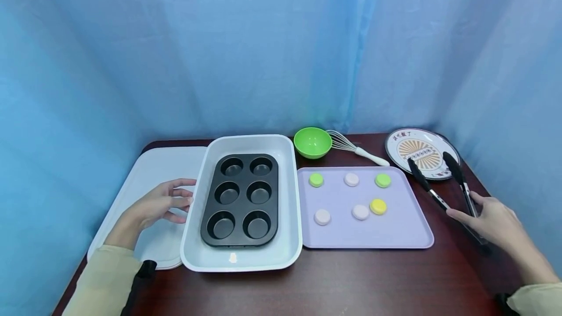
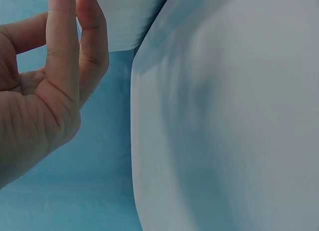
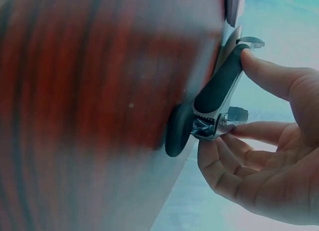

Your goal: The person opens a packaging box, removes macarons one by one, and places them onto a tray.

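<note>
My right hand (image 1: 500, 223) grips a pair of black and metal tongs (image 1: 438, 200) at the right side. The tongs are spread, their black tips pointing away over the front of a patterned plate (image 1: 400, 152). In the right wrist view, thumb and fingers sit on either side of the tongs' dark handle (image 3: 219, 86). At the left rim of a deep white tray (image 1: 239, 266) is my left hand (image 1: 162, 203), fingers loosely bent and holding nothing; whether they touch the rim I cannot tell. A dark muffin pan (image 1: 243, 208) with empty cups lies inside that tray.
On a lilac tray (image 1: 395, 235) lie several macaron-like discs in green, white and yellow, including a yellow disc (image 1: 378, 206). Behind it are a green bowl (image 1: 312, 143) and a whisk (image 1: 351, 146). A flat white board (image 1: 145, 174) lies under my left hand. Blue curtains enclose the table.
</note>
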`<state>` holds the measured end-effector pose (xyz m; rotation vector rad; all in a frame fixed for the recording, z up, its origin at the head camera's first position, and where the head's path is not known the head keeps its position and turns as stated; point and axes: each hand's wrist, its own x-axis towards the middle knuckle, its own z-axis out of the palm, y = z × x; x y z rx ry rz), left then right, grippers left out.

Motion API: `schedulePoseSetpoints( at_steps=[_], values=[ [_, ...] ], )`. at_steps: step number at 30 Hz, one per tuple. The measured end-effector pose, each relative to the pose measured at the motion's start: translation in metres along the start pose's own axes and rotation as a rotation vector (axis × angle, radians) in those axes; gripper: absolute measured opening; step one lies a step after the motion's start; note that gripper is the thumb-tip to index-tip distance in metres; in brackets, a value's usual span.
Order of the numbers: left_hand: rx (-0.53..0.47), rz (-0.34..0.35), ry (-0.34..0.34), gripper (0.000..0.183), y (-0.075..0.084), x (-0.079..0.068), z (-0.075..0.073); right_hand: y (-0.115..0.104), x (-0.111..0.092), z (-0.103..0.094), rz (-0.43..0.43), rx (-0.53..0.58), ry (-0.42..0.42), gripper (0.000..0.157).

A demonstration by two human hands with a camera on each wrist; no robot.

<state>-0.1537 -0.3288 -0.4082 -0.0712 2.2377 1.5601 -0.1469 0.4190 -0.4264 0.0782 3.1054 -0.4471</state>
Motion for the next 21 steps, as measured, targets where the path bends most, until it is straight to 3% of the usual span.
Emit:
schedulePoseSetpoints(
  at_steps=[5, 7, 9, 11, 15, 18, 21],
  values=[
    [0.077, 0.018, -0.017, 0.068, 0.0, -0.001, -0.001, -0.007, 0.002, -0.003, -0.049, -0.033, 0.013, 0.094],
    [0.16, 0.047, -0.02, 0.067, 0.002, -0.003, -0.001, -0.016, 0.001, -0.007, -0.089, -0.031, 0.074, 0.085],
    [0.29, 0.106, 0.022, 0.065, 0.005, -0.006, -0.003, -0.028, 0.002, -0.012, -0.165, -0.006, 0.167, 0.073],
    [0.478, 0.207, 0.125, 0.06, 0.009, -0.011, -0.007, -0.045, 0.007, -0.019, -0.256, 0.031, 0.273, 0.062],
    [0.839, 0.43, 0.431, 0.048, 0.017, -0.019, -0.017, -0.082, 0.029, -0.035, -0.42, 0.084, 0.428, 0.049],
    [0.939, 0.56, 0.575, 0.046, 0.02, -0.021, -0.023, -0.106, 0.045, -0.043, -0.467, 0.075, 0.472, 0.05],
    [0.971, 0.561, 0.611, 0.052, 0.021, -0.022, -0.027, -0.125, 0.056, -0.047, -0.468, 0.023, 0.411, 0.055]
  ],
)
